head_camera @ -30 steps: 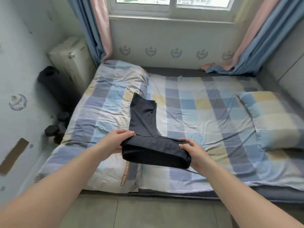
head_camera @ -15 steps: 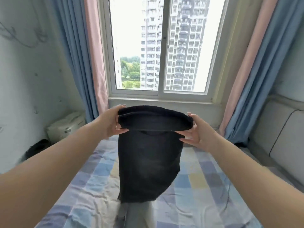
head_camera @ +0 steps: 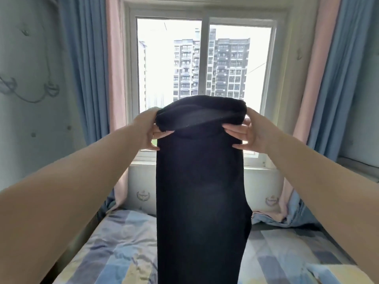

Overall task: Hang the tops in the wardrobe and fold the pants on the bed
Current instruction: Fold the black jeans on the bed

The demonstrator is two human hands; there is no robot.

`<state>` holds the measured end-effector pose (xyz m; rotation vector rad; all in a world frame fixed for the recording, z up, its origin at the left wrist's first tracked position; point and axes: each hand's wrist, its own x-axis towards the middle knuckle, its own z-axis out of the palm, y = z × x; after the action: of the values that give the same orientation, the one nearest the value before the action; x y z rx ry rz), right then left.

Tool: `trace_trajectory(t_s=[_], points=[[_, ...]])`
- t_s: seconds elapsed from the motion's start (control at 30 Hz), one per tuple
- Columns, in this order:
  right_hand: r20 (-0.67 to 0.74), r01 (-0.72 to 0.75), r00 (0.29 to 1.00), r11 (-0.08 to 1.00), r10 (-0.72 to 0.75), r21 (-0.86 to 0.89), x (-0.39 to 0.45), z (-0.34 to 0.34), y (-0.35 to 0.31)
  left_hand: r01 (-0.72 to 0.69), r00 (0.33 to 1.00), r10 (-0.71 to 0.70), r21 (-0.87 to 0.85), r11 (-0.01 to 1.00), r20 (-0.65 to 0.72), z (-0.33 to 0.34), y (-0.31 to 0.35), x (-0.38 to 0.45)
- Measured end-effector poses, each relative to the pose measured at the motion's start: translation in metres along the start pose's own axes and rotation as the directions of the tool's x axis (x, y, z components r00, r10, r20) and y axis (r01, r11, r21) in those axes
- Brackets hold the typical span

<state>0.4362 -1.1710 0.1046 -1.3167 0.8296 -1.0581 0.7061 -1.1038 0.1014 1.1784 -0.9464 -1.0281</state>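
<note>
Holding dark pants aloft before a bright window, seen from the head camera, the only view. Gripped at the rolled top edge by both hands, left hand at the left end, right hand at the right end. Left fingers curled round the bunched cloth; right fingers pinching the cloth from the side, thumb on top. Hanging straight down from that edge, long axis vertical, lower end out of sight below the frame, so contact with the bed not determinable. Level with each other and equally near the garment, one hand at each end of the short axis, with cloth stretched between them. Draped directly above the checked bedding, between the two forearms. Likely mid-fold, judging from the doubled top; probably calling next for a lowering onto the mattress, bottom end first, length running away toward the window. Flanked by blue and pink curtains on both sides.
</note>
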Motion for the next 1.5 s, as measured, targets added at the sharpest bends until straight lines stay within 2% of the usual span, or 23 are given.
trace_trajectory(t_s=[0.2,0.37,0.53,0.67,0.77,0.87,0.97,1.07,1.17,1.27,1.37,1.5], points=[[-0.117,-0.024,0.993,0.999,0.02,-0.032,0.059,0.001,0.018,0.03,1.0,-0.03,0.116,0.993,-0.002,0.018,-0.019,0.059],[-0.209,0.044,0.976,0.996,-0.058,-0.074,0.081,-0.003,0.007,0.001,1.0,-0.002,0.057,0.998,0.014,0.036,-0.017,0.09],[-0.259,0.213,0.939,0.973,-0.228,-0.086,0.085,-0.007,-0.028,-0.173,0.985,0.173,0.004,0.985,0.02,0.057,0.016,0.094],[-0.239,0.412,0.882,0.911,-0.405,-0.021,0.074,-0.009,-0.051,-0.397,0.913,0.404,-0.112,0.911,0.057,0.065,0.047,0.086],[-0.216,0.466,0.862,0.885,-0.458,-0.016,0.055,-0.011,-0.054,-0.431,0.892,0.446,-0.161,0.888,0.073,0.062,0.044,0.074],[-0.205,0.446,0.867,0.891,-0.454,-0.086,0.037,-0.014,-0.036,-0.405,0.9,0.426,-0.183,0.896,0.095,0.055,0.019,0.058],[-0.214,0.405,0.887,0.912,-0.409,-0.067,0.007,-0.014,0.01,-0.356,0.919,0.379,-0.19,0.915,0.105,0.04,-0.025,0.034],[-0.233,0.338,0.915,0.941,-0.33,-0.009,-0.038,-0.015,0.083,-0.254,0.952,0.274,-0.149,0.956,0.135,0.014,-0.093,0.003],[-0.212,0.192,0.959,0.981,-0.188,-0.004,-0.089,-0.014,0.172,-0.092,0.983,0.104,-0.081,0.992,0.15,-0.011,-0.177,-0.04],[-0.25,0.064,0.968,0.992,-0.035,0.111,-0.133,-0.012,0.244,0.073,0.994,-0.074,0.011,0.997,0.081,-0.028,-0.246,-0.08],[-0.261,-0.074,0.959,0.988,0.107,0.132,-0.188,-0.008,0.303,0.244,0.967,-0.247,0.06,0.968,0.056,-0.046,-0.305,-0.133],[-0.275,-0.24,0.918,0.952,0.287,0.19,-0.292,0.003,0.376,0.476,0.874,-0.482,0.099,0.874,0.057,-0.076,-0.372,-0.234]])
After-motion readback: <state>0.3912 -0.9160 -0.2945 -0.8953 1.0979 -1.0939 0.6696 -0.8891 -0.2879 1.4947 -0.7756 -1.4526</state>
